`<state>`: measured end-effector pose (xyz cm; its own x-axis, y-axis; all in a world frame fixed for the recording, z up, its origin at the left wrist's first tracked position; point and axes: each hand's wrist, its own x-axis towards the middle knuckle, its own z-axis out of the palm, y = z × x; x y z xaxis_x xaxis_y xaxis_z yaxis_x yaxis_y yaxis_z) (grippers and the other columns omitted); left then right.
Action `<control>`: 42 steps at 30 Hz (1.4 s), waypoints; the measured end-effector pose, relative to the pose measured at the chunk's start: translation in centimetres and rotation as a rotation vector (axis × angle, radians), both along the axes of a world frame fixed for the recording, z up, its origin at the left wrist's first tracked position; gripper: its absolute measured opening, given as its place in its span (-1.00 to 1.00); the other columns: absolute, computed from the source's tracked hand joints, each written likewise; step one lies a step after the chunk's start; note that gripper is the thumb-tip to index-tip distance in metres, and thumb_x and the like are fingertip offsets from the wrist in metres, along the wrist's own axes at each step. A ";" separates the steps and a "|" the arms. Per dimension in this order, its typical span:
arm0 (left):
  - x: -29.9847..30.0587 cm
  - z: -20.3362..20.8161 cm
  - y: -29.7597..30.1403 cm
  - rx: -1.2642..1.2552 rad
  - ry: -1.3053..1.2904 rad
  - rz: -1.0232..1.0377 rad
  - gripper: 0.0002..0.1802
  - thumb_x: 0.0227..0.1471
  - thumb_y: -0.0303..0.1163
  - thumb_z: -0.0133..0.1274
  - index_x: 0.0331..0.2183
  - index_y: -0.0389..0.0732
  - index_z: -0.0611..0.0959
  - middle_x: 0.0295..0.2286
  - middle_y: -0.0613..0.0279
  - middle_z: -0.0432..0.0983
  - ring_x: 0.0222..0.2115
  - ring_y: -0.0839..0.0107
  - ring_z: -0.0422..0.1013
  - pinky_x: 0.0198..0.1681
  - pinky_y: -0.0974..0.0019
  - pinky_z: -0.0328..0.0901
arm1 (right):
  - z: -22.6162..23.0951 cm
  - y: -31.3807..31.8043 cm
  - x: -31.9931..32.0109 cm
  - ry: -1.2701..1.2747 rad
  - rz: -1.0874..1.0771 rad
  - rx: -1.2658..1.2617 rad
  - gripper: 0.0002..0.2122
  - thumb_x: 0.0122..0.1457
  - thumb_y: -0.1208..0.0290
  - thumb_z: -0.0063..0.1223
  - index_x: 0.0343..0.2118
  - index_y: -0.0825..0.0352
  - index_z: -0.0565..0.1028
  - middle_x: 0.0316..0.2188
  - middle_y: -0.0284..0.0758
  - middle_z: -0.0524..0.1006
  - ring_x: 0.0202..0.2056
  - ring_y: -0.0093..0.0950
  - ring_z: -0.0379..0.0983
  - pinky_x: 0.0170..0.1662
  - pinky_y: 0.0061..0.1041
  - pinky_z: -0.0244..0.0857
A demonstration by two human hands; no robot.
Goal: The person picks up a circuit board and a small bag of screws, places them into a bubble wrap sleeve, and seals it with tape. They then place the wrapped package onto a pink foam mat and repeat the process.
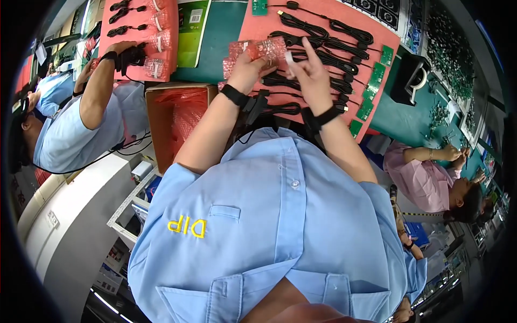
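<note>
My left hand (249,69) is closed on a pink bubble-wrap bag (273,48), at the far left side of the red mat (389,47). More pink bubble wrap lies under and beside that hand. Just to the right is my right hand (312,75), its index finger stretched out and the other fingers curled. A small white label-like piece (289,57) shows at its thumb tip. Behind and around both hands, several coiled black cables (350,31) lie in rows on the mat. Small green circuit boards (375,78) line its right edge, joined to cable ends. Each wrist wears a black band.
A cardboard box (156,126) with red bubble wrap stands left of my forearms. Beyond it, a co-worker's arm (97,102) reaches over another red mat (171,32) with cables and bags. A black tape dispenser (407,81) sits at right, near a co-worker in pink (423,175).
</note>
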<state>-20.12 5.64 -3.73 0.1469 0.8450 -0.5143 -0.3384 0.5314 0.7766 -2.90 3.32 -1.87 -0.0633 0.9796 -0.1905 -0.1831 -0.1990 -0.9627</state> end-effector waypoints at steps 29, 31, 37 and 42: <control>-3.4 -2.0 5.1 -0.004 0.071 0.104 -0.79 0.07 -0.39 0.00 -0.35 -0.37 0.57 -0.46 0.18 0.52 -0.49 0.49 0.45 -0.41 0.43 0.38 | -4.2 4.2 -5.4 -0.495 -0.096 -0.174 -0.59 0.07 0.23 0.14 -0.13 0.41 0.34 -0.44 -0.31 0.46 -0.52 -0.62 0.41 -0.46 -0.69 0.29; -3.1 -1.5 4.9 0.032 0.089 0.127 -0.81 0.07 -0.40 0.01 -0.38 -0.36 0.57 -0.48 0.22 0.52 -0.50 0.53 0.42 -0.42 0.46 0.33 | -3.8 4.3 -6.5 -0.172 -0.087 -0.435 -0.59 0.05 0.19 0.15 -0.21 0.43 0.36 -0.53 -0.35 0.45 -0.57 -0.63 0.38 -0.48 -0.69 0.29; -2.8 -2.0 4.6 0.087 0.119 0.161 -0.83 0.06 -0.42 0.01 -0.43 -0.34 0.55 -0.52 0.29 0.49 -0.53 0.57 0.38 -0.46 0.47 0.30 | -4.1 3.5 -6.5 -0.045 -0.095 -0.541 -0.64 0.05 0.19 0.16 -0.31 0.43 0.41 -0.57 -0.38 0.46 -0.60 -0.67 0.36 -0.48 -0.71 0.28; -2.6 -2.4 4.8 0.111 0.188 0.155 -0.81 0.07 -0.38 0.02 -0.40 -0.34 0.56 -0.50 0.28 0.50 -0.51 0.55 0.40 -0.42 0.45 0.31 | -5.8 3.3 -6.1 -0.182 -0.124 -0.214 -0.76 0.06 0.29 0.15 -0.42 0.40 0.46 -0.58 -0.40 0.47 -0.59 -0.70 0.35 -0.48 -0.71 0.26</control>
<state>-22.72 10.41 -6.16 -0.0778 0.9026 -0.4234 -0.2536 0.3928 0.8839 -9.01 6.61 -7.65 0.1086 0.9142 -0.3905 -0.0474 -0.3876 -0.9206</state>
